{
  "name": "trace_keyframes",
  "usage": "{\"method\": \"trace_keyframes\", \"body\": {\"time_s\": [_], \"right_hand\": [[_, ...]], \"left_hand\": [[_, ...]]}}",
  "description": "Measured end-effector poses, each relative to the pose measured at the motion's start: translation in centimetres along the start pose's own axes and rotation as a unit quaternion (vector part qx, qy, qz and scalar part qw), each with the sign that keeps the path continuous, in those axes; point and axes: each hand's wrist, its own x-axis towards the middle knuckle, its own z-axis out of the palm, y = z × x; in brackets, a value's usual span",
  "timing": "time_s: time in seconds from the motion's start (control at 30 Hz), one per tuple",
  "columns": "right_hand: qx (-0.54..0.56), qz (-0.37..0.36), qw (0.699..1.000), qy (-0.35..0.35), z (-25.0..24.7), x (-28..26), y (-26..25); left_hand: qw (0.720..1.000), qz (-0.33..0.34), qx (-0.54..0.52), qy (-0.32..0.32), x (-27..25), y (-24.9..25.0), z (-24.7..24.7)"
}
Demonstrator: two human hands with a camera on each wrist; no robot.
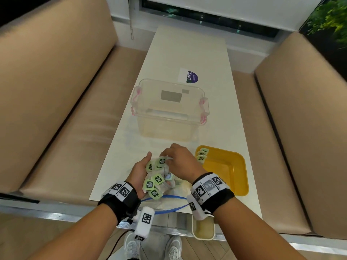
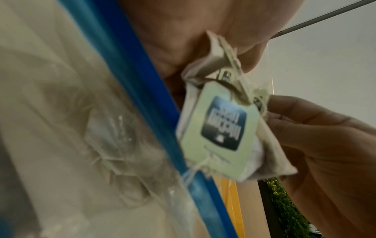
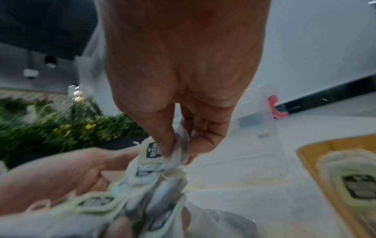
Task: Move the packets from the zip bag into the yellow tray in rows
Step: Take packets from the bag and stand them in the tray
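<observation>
A: Left to right, quick. What's the left hand (image 1: 140,172) doing?

B: It's cupping a bunch of packets (image 1: 154,182), fingers curling round them, sitting over the zip bag (image 1: 165,202) at the table's (image 1: 187,53) 6 o'clock edge.

A: And the right hand (image 1: 180,162)?

B: It's pinching one packet (image 3: 179,151) between thumb and fingertips at the top of the bunch, a narrow grip. Looks like it's pulling that one free.

A: Tray?

B: The yellow tray (image 1: 236,177) is sitting just beside that hand, at its 3 o'clock. About three packets (image 1: 201,155) are lying in a row in its far-left corner; the remainder is showing bare.

A: Progress?

B: Early, I'm judging. Most packets are waiting in the left hand. The clear box (image 1: 169,109) at 12 o'clock isn't being used.
</observation>
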Motion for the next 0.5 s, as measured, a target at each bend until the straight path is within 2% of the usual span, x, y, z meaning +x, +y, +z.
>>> {"method": "trace_keyframes", "body": {"time_s": [0.2, 0.5], "right_hand": [[0.096, 0.077, 0.988, 0.092, -2.0, -1.3, 2.7], [0.143, 0.04, 0.989, 0.018, -1.2, -1.1, 1.7]], "left_hand": [[1.0, -0.017, 0.007, -0.018, 0.0, -0.1, 0.0], [0.998, -0.013, -0.01, -0.054, -0.3, -0.4, 0.7]]}}
